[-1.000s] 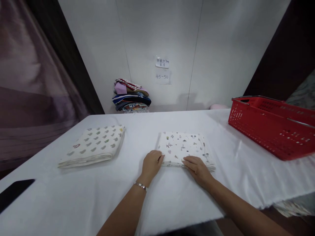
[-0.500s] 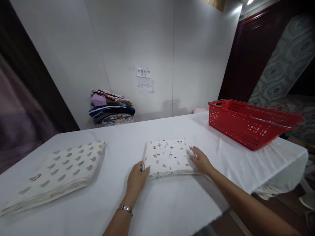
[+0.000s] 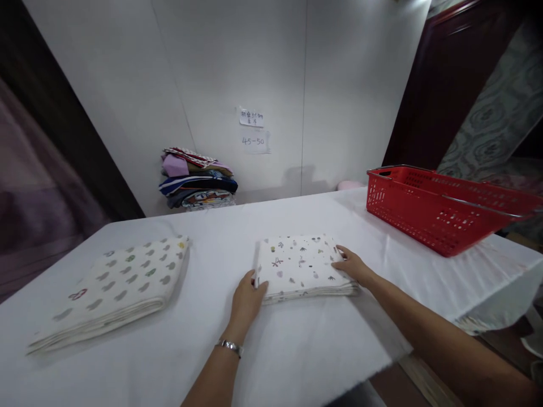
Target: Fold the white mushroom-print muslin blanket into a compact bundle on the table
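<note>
One star-printed cloth (image 3: 299,265) clasped between left hand (image 3: 247,295) and right hand (image 3: 353,266); one spotted cloth (image 3: 123,280) alongside.

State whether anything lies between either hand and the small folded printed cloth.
Nothing visible does: the left hand touches the folded cloth at its left edge, the right hand rests on its right edge.

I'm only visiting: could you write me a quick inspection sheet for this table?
Surface: table, white cloth cover, slightly creased.
Job's things: folded printed cloth, flat near the front edge.
Clutter: second folded cloth at left; red basket at right.
Hands: left hand at the printed cloth's left edge, grip unclear; right hand flat on its right edge.
Cables: nothing seen.
Surroundings: stack of fabrics against the white wall; paper notes above.
</note>
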Demonstrator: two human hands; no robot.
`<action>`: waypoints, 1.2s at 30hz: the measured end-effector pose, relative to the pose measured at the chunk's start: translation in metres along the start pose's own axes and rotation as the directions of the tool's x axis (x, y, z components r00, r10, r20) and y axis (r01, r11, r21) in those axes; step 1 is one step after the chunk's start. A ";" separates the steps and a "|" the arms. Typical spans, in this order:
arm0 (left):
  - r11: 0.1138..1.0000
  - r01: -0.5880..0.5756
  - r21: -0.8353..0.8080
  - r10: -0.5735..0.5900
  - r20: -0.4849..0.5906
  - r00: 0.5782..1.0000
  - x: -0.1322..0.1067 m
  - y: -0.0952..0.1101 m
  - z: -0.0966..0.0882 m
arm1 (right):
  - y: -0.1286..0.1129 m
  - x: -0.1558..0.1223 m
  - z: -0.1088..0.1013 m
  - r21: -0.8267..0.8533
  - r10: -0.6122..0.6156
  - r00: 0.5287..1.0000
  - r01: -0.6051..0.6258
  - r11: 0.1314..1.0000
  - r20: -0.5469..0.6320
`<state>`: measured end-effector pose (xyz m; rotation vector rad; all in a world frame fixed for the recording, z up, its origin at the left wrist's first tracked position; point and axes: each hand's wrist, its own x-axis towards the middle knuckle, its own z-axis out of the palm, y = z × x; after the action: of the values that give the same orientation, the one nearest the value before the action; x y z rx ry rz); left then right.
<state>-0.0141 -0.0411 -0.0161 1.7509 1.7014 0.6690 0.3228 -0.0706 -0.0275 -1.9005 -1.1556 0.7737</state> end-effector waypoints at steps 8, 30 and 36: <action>0.997 0.005 -0.073 0.003 0.105 0.994 -0.007 -0.003 0.001 | 0.003 0.012 -0.011 -0.223 -0.061 0.998 0.062 0.973 0.013; 0.994 -0.029 0.108 0.008 0.194 0.981 0.116 0.023 -0.006 | -0.082 0.145 0.009 -0.599 0.017 0.820 0.403 0.692 0.571; 0.978 -0.107 0.177 0.039 0.347 0.937 0.136 0.031 -0.011 | -0.085 0.161 0.015 -0.627 0.187 0.774 0.319 0.710 0.605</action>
<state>0.0068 0.0956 0.0071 1.9408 1.5037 0.2123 0.3386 0.1056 0.0200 -2.2341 -2.2119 1.0834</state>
